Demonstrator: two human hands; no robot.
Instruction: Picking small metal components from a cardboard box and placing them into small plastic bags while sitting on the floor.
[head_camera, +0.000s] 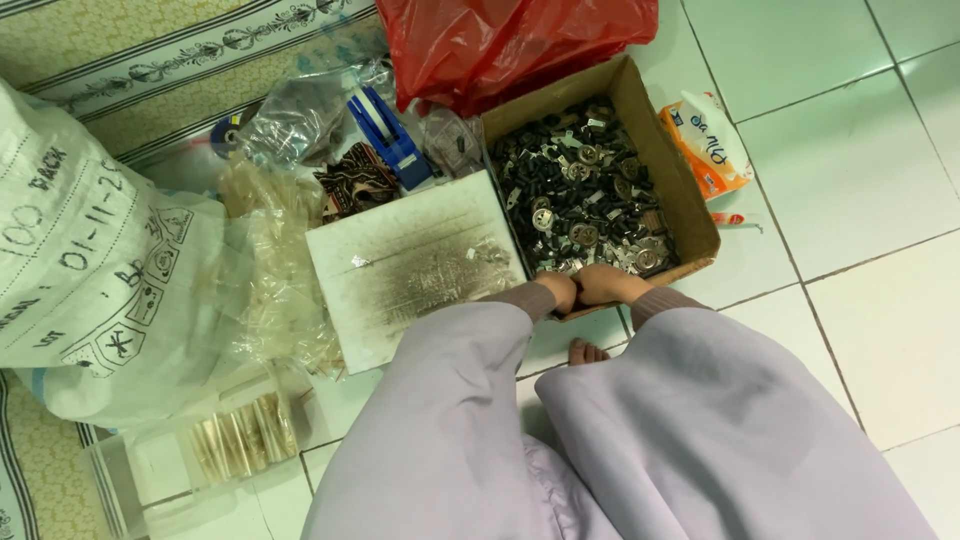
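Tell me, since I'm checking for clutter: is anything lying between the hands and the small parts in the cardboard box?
Nothing visible does. The left hand and right hand sit together at the near edge of the cardboard box, right against the small metal and black parts. The white board lies beside it.

Both hands' fingers curled together, anything held hidden; white sack (95, 270) cut off at left edge; red bag (500, 40) cropped at top.

An open brown cardboard box (655, 160) at one o'clock lies flat on tile, filled with small black-and-silver metal parts (580, 190).
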